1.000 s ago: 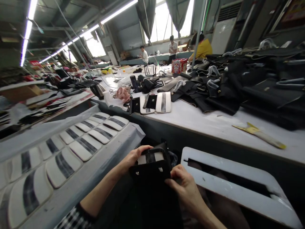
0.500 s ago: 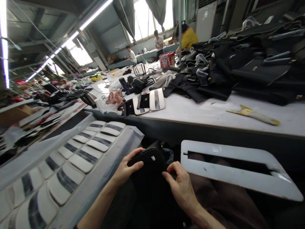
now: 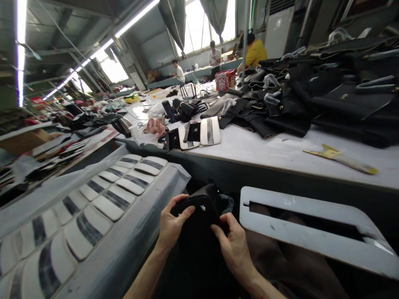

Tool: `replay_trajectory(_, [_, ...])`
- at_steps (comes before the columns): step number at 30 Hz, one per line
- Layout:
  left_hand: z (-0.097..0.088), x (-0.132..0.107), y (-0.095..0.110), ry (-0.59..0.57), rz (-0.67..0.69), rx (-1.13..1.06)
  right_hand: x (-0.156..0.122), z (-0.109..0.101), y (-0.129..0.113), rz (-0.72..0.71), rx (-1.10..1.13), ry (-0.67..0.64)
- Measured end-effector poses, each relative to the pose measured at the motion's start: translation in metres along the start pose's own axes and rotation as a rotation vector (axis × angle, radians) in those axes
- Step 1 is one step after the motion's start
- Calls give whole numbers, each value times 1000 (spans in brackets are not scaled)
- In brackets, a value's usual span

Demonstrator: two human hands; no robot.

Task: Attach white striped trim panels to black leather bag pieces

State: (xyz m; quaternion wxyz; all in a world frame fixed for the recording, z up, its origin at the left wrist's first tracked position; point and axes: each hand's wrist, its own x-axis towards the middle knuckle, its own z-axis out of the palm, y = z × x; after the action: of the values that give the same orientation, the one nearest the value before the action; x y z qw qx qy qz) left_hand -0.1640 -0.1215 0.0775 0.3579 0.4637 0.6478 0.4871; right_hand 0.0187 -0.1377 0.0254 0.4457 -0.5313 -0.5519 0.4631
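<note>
Between my hands is a black leather bag (image 3: 199,232) with a rounded top edge and a small white mark near it; its lower part fades into the dark below. My left hand (image 3: 174,220) pinches the upper left edge, thumb on the near face and fingers behind. On the right side, my right hand (image 3: 232,238) grips the edge between thumb and bent fingers. A plastic-wrapped loop (image 3: 226,202) shows just behind the bag. To its right lies a pale board with a long slot (image 3: 293,238), above dark brown trousers.
Rows of white flaps with dark stripes (image 3: 115,201) lie on the covered bench at left. Across the long white table (image 3: 264,151) are black bag pieces (image 3: 311,104), a yellow-stained spatula (image 3: 343,159) and a pink fan (image 3: 156,126). Several people work at the back.
My left thumb has slid right along the bag's face toward the white mark. The bag's top is tilted a little more, and the whole view has shifted slightly.
</note>
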Motion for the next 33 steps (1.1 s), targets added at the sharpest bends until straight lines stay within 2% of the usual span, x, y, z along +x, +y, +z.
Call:
replay_trajectory(6, [13, -8, 2, 177, -3, 12, 13, 4, -8, -21, -123, 46])
replay_trajectory(10, [12, -5, 2, 229, 23, 36, 23, 12, -9, -59, -149, 63])
replay_trajectory(12, [9, -4, -2, 219, 14, -88, 26, 14, -7, -68, -100, 41])
replay_trajectory(14, [6, -6, -9, 184, -41, -306, 29, 13, -4, -69, -22, 4])
replay_trajectory(17, [4, -19, -22, 170, -141, -591, 31, 9, -2, -52, 74, -62])
replay_trajectory(19, [5, -33, -27, 203, -166, -654, 33, 5, -2, -25, 104, -88])
replay_trajectory(22, [10, -49, -29, 229, -172, -598, 36, -1, -4, 24, 110, -95])
replay_trajectory(26, [17, -53, -23, 310, -129, -432, 39, -6, -10, 71, 51, -57])
replay_trajectory(33, [27, -59, -9, 450, -108, -192, 36, -11, -18, 21, -186, 8])
